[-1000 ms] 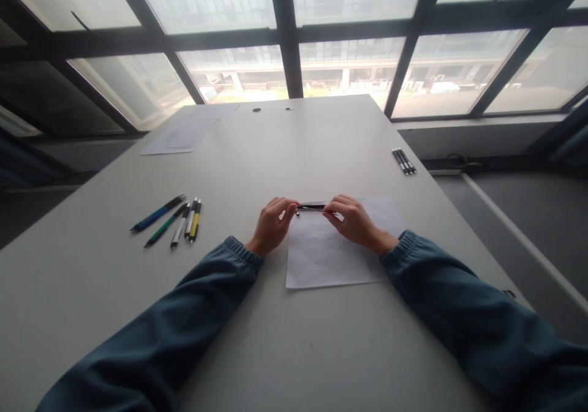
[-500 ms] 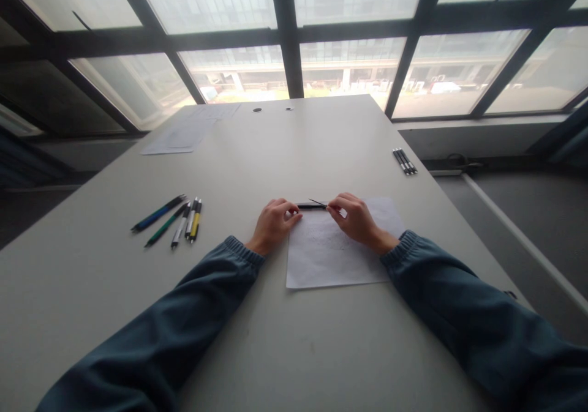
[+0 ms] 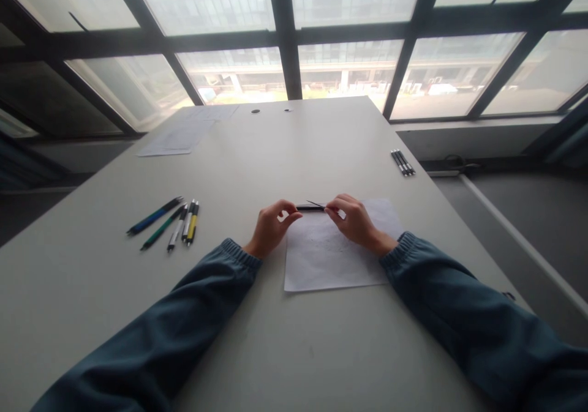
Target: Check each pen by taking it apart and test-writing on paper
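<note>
My left hand (image 3: 272,227) pinches the left end of a black pen barrel (image 3: 309,208), its thumb and forefinger forming a loop. The barrel lies level between my hands, over the far edge of a white sheet of paper (image 3: 316,271). Between the fingertips of my right hand (image 3: 353,217) is a thin dark stick (image 3: 315,203), like a pen refill, slanting up and left across the barrel. The barrel's right end is hidden by my right fingers. Small dark specks or marks show on the paper.
To the left lie several pens: blue (image 3: 155,216), green (image 3: 162,228), silver and yellow (image 3: 193,223). A row of black-and-silver pens (image 3: 403,163) lies near the right table edge. Papers (image 3: 174,136) rest at the far left of the white table (image 3: 294,161), before windows.
My left hand's thumb and forefinger have arched into a wider loop at the barrel's end. My right hand and the thin stick stay nearly as they were; the view has shifted slightly.
</note>
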The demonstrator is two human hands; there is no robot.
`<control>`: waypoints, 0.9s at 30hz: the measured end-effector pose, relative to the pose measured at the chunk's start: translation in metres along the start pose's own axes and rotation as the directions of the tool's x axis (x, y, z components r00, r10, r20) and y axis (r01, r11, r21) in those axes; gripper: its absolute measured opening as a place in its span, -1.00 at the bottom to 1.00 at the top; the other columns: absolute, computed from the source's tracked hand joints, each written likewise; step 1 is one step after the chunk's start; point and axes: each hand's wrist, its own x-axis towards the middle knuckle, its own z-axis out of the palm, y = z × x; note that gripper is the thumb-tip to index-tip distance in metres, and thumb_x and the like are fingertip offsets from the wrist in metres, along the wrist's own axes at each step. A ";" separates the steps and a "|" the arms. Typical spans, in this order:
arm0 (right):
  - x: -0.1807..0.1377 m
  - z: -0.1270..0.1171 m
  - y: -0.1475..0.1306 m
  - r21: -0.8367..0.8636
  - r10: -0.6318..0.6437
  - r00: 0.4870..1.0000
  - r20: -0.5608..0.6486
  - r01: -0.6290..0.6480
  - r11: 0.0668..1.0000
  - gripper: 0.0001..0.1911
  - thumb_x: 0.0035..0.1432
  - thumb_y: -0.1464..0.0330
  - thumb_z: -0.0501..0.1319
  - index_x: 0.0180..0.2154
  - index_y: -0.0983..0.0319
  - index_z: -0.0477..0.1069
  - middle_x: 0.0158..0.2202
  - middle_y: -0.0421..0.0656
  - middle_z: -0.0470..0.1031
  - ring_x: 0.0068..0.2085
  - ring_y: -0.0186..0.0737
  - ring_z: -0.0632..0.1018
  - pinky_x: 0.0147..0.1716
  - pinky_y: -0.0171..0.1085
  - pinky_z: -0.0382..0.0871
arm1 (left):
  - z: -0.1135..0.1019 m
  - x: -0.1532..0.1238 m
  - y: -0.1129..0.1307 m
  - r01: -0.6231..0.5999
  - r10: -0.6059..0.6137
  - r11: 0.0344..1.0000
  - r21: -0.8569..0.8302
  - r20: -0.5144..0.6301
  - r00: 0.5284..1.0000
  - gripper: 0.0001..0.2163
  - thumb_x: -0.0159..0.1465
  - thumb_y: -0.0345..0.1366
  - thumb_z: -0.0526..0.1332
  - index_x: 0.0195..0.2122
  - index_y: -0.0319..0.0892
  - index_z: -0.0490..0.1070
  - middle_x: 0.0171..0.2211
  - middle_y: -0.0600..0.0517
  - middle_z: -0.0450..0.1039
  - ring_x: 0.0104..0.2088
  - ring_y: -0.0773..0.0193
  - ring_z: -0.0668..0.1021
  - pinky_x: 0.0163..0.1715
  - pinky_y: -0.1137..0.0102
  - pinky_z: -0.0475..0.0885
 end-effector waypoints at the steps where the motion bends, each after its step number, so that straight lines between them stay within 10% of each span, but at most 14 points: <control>1: 0.000 0.000 0.000 0.008 -0.007 1.000 0.002 0.007 1.000 -0.84 0.31 0.42 0.19 -0.36 0.20 0.46 -0.37 -0.14 0.48 -0.30 -0.21 0.47 -0.23 -0.23 0.34 | 0.000 0.000 0.001 -0.006 0.006 1.000 -0.010 -0.027 1.000 -0.73 0.23 -0.05 0.37 -0.35 -0.17 0.48 -0.44 0.08 0.56 -0.43 0.34 0.53 -0.32 0.41 0.42; 27: 0.000 0.001 -0.002 0.068 -0.176 0.979 0.106 0.169 0.983 -0.88 0.31 0.43 0.22 -0.31 0.20 0.49 -0.32 -0.12 0.52 -0.27 -0.20 0.48 -0.22 -0.21 0.37 | 0.002 0.001 -0.001 -0.242 0.250 0.962 -0.129 0.045 0.967 -0.86 0.21 -0.23 0.42 -0.24 -0.12 0.62 -0.35 -0.03 0.60 -0.33 0.25 0.57 -0.26 0.33 0.51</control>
